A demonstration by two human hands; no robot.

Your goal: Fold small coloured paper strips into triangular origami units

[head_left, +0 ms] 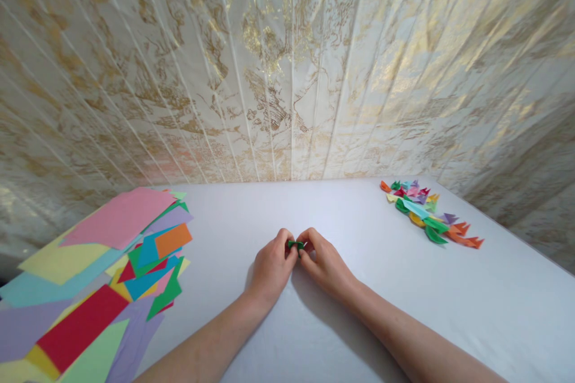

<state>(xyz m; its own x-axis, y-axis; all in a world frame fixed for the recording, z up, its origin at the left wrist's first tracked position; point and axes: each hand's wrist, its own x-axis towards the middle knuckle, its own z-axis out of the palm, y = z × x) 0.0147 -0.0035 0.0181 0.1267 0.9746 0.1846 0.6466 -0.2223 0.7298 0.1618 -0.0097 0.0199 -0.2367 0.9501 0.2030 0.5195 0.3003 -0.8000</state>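
A small folded piece of green paper (295, 244) is pinched between both hands above the middle of the white table. My left hand (275, 258) grips its left side between thumb and forefinger. From the right, my right hand (322, 258) holds the other side the same way, the fingertips of the two hands almost meeting. Most of the paper is covered by my fingers, so its full shape cannot be made out.
On the left lies a spread of coloured paper sheets, with a pink sheet (126, 215), a red sheet (83, 326) and smaller cut pieces. Several small folded paper figures (417, 209) sit at the far right. A gold-patterned curtain (269, 72) hangs behind the white table (242, 203).
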